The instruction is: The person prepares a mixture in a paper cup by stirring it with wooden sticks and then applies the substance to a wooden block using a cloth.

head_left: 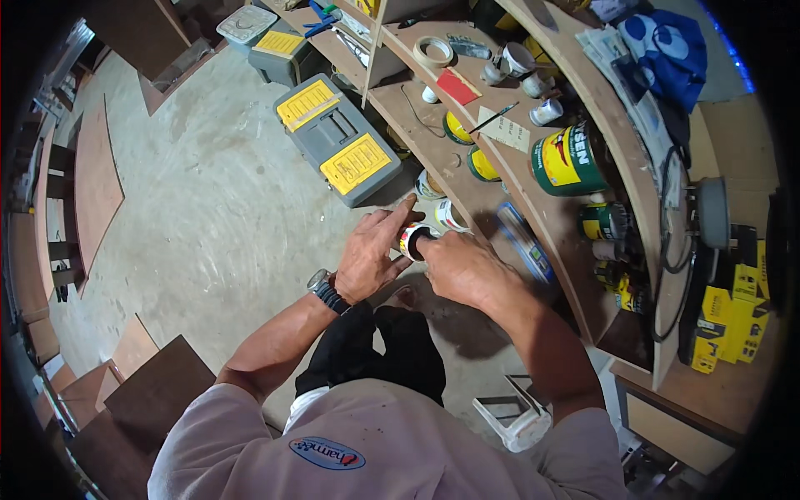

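Observation:
Just above my knees, my left hand (pixel 367 254) is wrapped around a small white can (pixel 407 242) with coloured print, tilted so its open mouth faces right. The thumb and fingers grip it from both sides. My right hand (pixel 467 268) is closed at the can's mouth, its fingertips reaching over the rim or inside. Whatever those fingers pinch, if anything, is hidden. Directly beyond the hands, another white can (pixel 450 215) stands near the shelf's lower edge, and a further can (pixel 428 185) sits behind it.
A grey toolbox (pixel 337 137) with yellow lid panels lies on the concrete floor ahead. Wooden shelves (pixel 508 179) on the right hold paint cans, tape and bottles, including a large green-and-yellow can (pixel 567 162). A white stool (pixel 517 417) stands by my right side; brown boards (pixel 158 383) lean at left.

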A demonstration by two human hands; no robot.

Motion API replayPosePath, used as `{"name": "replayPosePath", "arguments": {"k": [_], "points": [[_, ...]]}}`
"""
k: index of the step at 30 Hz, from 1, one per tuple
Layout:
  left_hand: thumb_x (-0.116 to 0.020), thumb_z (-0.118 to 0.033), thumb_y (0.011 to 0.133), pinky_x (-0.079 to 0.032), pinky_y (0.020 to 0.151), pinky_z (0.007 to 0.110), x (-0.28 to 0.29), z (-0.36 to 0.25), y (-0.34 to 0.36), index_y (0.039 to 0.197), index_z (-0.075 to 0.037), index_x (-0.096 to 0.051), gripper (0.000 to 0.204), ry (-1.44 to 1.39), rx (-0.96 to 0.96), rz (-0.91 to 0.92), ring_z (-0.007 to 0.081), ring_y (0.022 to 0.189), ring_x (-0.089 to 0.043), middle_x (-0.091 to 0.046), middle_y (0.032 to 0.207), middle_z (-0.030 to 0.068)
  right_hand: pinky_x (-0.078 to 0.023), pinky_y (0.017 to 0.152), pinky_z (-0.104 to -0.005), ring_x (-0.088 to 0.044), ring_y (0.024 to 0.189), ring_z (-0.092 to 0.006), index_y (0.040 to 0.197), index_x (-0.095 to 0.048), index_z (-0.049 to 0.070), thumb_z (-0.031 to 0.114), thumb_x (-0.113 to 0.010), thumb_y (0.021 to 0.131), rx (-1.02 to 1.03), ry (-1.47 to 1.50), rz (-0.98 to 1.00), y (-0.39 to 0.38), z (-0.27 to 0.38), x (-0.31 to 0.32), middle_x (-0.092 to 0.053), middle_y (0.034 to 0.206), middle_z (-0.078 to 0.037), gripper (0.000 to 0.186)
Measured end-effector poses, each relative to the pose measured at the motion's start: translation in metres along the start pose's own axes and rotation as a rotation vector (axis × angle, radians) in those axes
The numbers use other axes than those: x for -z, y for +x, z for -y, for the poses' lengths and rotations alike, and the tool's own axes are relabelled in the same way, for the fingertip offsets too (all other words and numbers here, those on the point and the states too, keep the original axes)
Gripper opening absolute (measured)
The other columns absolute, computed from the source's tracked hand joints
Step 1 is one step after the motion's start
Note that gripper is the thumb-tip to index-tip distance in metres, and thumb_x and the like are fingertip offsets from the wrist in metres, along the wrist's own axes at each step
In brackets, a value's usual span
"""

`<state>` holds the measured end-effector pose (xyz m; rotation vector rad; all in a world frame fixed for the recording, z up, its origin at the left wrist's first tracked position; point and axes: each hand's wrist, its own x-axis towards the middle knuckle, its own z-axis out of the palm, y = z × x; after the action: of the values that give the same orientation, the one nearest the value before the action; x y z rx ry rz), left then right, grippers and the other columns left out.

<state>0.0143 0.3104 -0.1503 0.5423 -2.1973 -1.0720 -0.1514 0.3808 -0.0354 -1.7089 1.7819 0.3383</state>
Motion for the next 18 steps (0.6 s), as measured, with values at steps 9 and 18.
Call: {"name": "replayPosePath", "arguments": {"k": [9, 18], "points": [[-0.091, -0.003, 0.066, -0.052, 0.100, 0.043, 0.060, -0.057, -0.017, 0.160, -0.007, -0.036, 0.109, -0.114, 0.093, -0.063, 0.0342, 0.111, -0.066, -0.071, 0.131, 0.0104, -0.055, 0.083, -0.0549, -0.072, 0.091, -0.0456, 0.124, -0.059, 0.003, 0.005, -0.067, 0.088, 0.084, 0.036, 0.043, -0.052, 0.069, 0.065, -0.073, 0.095, -0.028, 0.037], [-0.090, -0.007, 0.070, -0.052, 0.100, 0.044, 0.083, -0.076, -0.013, 0.161, -0.008, -0.035, 0.106, -0.108, 0.064, -0.038, 0.0350, 0.113, -0.066, -0.071, 0.127, 0.0148, -0.057, 0.056, -0.0434, -0.074, 0.063, -0.0319, 0.120, -0.061, -0.001, 0.007, -0.063, 0.093, -0.120, 0.263, 0.208, -0.070, 0.104, 0.108, -0.073, 0.089, -0.022, 0.028]]}}
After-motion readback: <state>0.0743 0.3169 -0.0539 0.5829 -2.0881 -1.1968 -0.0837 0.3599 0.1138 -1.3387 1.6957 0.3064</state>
